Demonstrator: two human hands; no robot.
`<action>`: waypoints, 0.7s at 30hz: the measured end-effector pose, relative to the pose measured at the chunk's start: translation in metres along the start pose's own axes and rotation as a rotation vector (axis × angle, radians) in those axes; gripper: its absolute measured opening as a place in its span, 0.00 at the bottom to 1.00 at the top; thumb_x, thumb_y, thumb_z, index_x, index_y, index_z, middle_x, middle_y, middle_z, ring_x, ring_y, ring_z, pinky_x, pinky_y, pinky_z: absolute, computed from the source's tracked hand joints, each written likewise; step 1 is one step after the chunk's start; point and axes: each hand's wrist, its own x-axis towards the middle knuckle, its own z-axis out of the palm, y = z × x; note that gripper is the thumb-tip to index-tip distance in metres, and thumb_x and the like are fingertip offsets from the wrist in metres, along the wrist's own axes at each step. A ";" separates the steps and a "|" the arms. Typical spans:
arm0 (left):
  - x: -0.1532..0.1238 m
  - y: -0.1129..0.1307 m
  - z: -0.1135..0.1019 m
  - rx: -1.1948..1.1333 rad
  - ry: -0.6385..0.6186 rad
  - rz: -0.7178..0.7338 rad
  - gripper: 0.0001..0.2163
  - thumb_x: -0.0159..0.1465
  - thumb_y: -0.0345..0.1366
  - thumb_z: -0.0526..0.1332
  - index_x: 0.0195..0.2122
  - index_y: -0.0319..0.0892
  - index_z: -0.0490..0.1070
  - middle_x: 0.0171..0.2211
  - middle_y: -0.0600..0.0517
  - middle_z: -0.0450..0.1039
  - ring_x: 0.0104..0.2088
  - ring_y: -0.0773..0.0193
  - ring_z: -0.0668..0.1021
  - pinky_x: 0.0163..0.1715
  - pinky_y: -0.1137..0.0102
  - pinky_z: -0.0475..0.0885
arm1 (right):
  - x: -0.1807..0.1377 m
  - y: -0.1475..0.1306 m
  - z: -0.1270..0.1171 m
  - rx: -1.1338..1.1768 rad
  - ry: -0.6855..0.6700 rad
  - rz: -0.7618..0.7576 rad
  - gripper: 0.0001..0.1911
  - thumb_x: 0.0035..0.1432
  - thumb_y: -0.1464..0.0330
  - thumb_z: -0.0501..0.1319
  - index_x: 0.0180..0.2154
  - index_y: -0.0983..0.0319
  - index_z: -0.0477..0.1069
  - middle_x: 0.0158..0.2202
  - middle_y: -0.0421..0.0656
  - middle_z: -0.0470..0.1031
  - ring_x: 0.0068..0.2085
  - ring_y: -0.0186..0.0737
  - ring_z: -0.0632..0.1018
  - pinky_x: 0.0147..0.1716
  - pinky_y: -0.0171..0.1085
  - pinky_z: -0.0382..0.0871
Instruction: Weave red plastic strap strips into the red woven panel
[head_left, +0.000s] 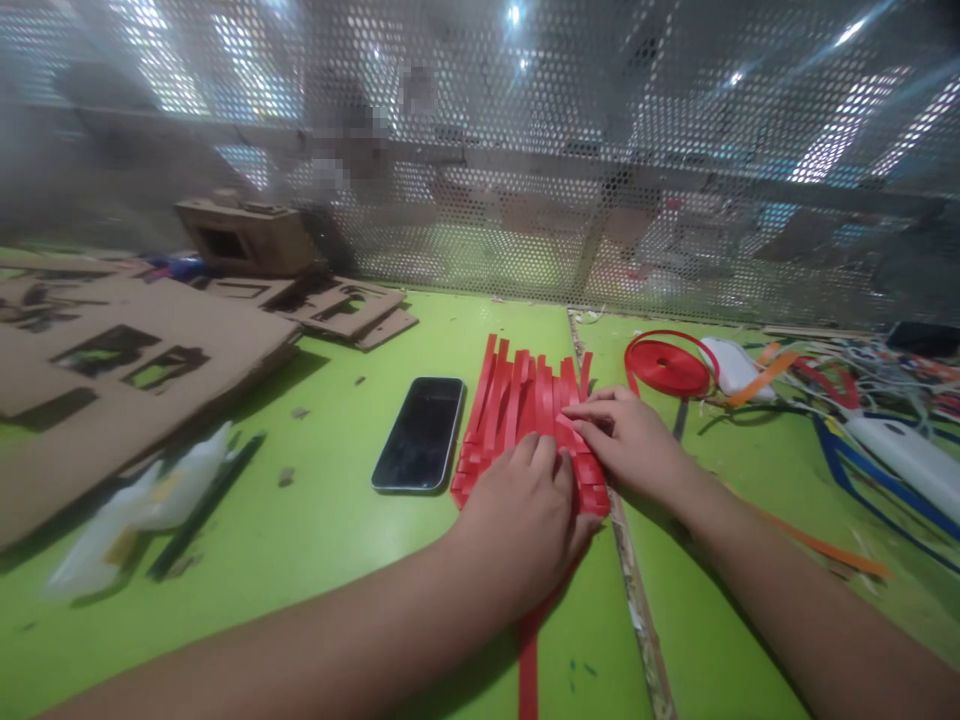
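Observation:
A mat of red ribbon strips (517, 405) lies on the green table (330, 540), laid side by side and crossing one another. My left hand (525, 510) rests on its near end, fingers curled down on the strips. My right hand (626, 440) presses on the right side of the mat, fingertips pinching one red strip near the middle. One loose red strip (529, 665) trails toward me from under my left hand.
A black phone (420, 433) lies just left of the strips. A red ribbon roll (667, 367) sits behind my right hand. Cut cardboard sheets (112, 370), a clear plastic bag (135, 510), a cardboard box (247, 235), and tangled ribbons and tools (870, 400) lie around; perforated mesh (600, 150) stands behind.

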 end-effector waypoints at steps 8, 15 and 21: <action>-0.002 0.000 0.001 -0.013 -0.031 -0.016 0.28 0.74 0.53 0.46 0.55 0.34 0.74 0.41 0.42 0.73 0.42 0.50 0.74 0.43 0.56 0.74 | 0.001 0.000 -0.007 0.145 -0.111 0.101 0.17 0.65 0.71 0.59 0.50 0.54 0.82 0.51 0.49 0.76 0.51 0.48 0.79 0.57 0.51 0.70; 0.000 -0.001 0.001 -0.011 -0.070 -0.013 0.29 0.75 0.53 0.44 0.56 0.35 0.74 0.42 0.42 0.74 0.43 0.50 0.74 0.43 0.55 0.74 | -0.003 0.000 -0.011 0.244 -0.168 0.066 0.17 0.66 0.71 0.57 0.49 0.52 0.81 0.54 0.44 0.80 0.54 0.48 0.80 0.57 0.52 0.71; -0.001 0.000 0.001 0.014 -0.051 -0.010 0.28 0.75 0.52 0.44 0.55 0.35 0.75 0.41 0.42 0.73 0.42 0.50 0.74 0.43 0.56 0.74 | -0.006 -0.001 -0.013 0.266 -0.169 0.038 0.17 0.66 0.69 0.57 0.50 0.52 0.80 0.55 0.43 0.81 0.55 0.47 0.79 0.58 0.51 0.71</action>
